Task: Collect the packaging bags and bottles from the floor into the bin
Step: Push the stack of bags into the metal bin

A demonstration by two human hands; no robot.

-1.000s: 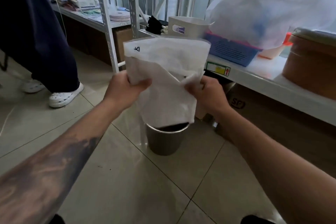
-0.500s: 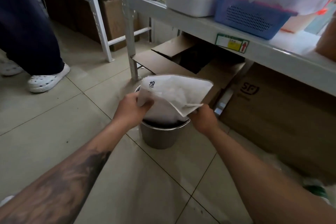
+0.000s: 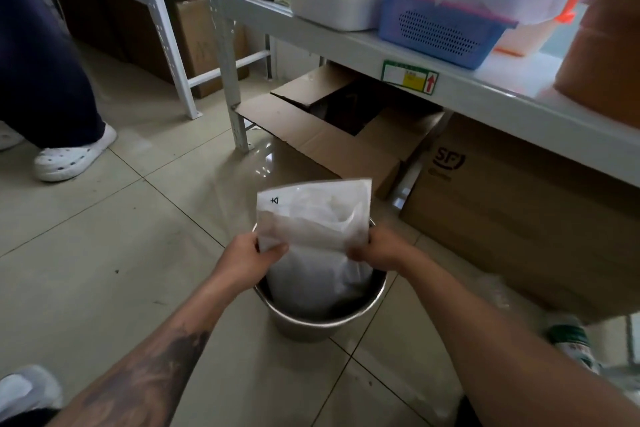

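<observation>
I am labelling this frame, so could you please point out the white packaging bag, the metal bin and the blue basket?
white packaging bag [image 3: 311,215], head view, upper front panel.
metal bin [image 3: 311,322], head view, near outer wall.
blue basket [image 3: 440,35], head view, perforated front side.

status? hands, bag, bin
Left hand and right hand both gripping the white packaging bag. Bag's lower end inside the metal bin, top sticking out. Nothing blocking. Bottle on floor, right.

The single head-worn camera looked forward and steeply down, close over the round steel bin [image 3: 320,317] on the beige tiled floor [image 3: 104,253].
</observation>
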